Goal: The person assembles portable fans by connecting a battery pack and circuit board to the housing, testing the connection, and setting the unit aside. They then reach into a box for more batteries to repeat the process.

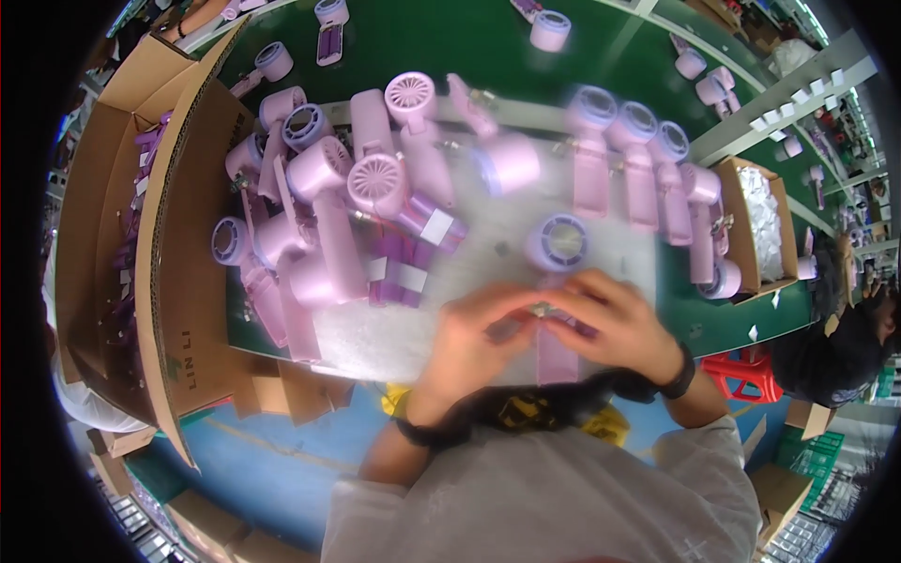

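- Two hands meet over one workpiece: my left hand (pixel 469 333) and right hand (pixel 615 324) close together on a pale purple handheld fan part (pixel 557 352), pinching it at its upper end, just below its round ring head (pixel 558 242).
- Grip state: both hands are clenched on that part, fingertips touching near a small pale fitting between them; motion blur hides exactly which fingers bear the load.
- Position of the piece: it lies directly under the grip, handle pointing back toward my body, resting on a whitish mat (pixel 488 235) on the green table (pixel 422 38).
- Left of the grip, near it, I see a loose heap of finished pink fans (pixel 319 188); beyond the grip and to its right stands a row of similar fans (pixel 638 159).
- Well left of the grip an open cardboard box (pixel 178 235) holds purple pieces; to the right, a smaller carton of white parts (pixel 760 220).
- Risk, in my judgement: the small fitting could slip from the fingertips, since the pinch is fine and the hands are moving.
- Risk: a wide elbow movement could topple the crowded heap toward the grip.
- Risk: uneven squeeze could misalign the head on its handle.
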The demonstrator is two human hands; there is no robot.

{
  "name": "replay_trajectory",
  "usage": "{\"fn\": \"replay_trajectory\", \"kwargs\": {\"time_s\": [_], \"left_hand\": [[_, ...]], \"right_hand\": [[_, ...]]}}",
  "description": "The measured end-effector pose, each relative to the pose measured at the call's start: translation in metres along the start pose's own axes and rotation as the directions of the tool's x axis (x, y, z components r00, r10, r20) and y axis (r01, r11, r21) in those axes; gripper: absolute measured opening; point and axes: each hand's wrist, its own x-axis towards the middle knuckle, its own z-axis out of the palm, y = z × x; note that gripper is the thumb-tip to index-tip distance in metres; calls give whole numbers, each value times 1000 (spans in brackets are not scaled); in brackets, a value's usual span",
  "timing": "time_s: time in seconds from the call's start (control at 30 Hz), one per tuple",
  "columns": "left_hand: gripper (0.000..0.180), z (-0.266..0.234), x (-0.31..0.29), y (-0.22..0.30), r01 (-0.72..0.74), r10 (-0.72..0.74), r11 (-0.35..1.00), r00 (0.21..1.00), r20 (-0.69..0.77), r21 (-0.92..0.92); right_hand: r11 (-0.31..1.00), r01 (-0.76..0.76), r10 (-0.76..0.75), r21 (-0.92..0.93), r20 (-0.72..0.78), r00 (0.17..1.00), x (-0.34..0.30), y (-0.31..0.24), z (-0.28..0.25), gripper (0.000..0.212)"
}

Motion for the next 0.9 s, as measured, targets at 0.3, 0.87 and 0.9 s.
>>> {"fn": "replay_trajectory", "kwargs": {"time_s": [0.3, 0.87, 0.9], "left_hand": [[33, 6, -2, -15, -121, 125, 989, 992, -36, 81], [29, 3, -2, -13, -116, 119, 988, 993, -21, 99], [30, 4, -2, -16, -132, 136, 988, 990, -38, 83]], "right_hand": [[1000, -9, 10, 11, -62, 998, 1, -1, 3, 34], [989, -116, 126, 90, -105, 987, 1, -8, 11, 33], [988, -116, 127, 99, -109, 986, 1, -9, 12, 33]]}}
